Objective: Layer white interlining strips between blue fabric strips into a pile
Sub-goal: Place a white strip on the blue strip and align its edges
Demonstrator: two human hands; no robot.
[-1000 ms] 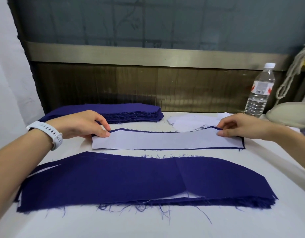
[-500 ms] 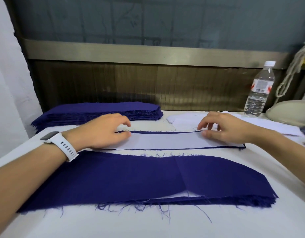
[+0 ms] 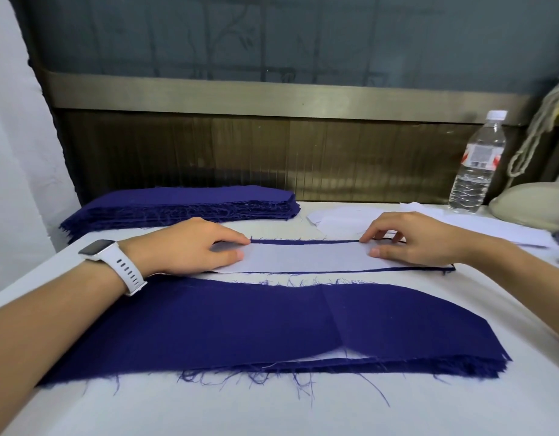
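Left hand (image 3: 190, 247): flat and relaxed on the left end of the white interlining strip (image 3: 303, 256), index tip at its far edge, thumb on the white. It presses and grips nothing.
Right hand (image 3: 419, 240): fingers arched, tips on the strip's far edge, thumb down on the white. Whether it pinches or only presses, I cannot tell.
Change: a second ago both hands held the strip by its outer ends. They have since come inward and settled on top of it.
Work piece: the interlining lies on a single blue strip (image 3: 407, 269), whose rim shows along both long edges, at 12 o'clock from me.
Meaning: I judge the pair aligned and being smoothed, next due for the pile.
Layered pile (image 3: 256, 325): at 6 o'clock, blue on top, white peeking from its near edge.
Supply: blue stack (image 3: 184, 206) at 11 o'clock; loose interlining (image 3: 344, 218) at 1 o'clock.
Other: water bottle (image 3: 476, 165) at 2 o'clock; watch (image 3: 114, 262) on my left wrist.
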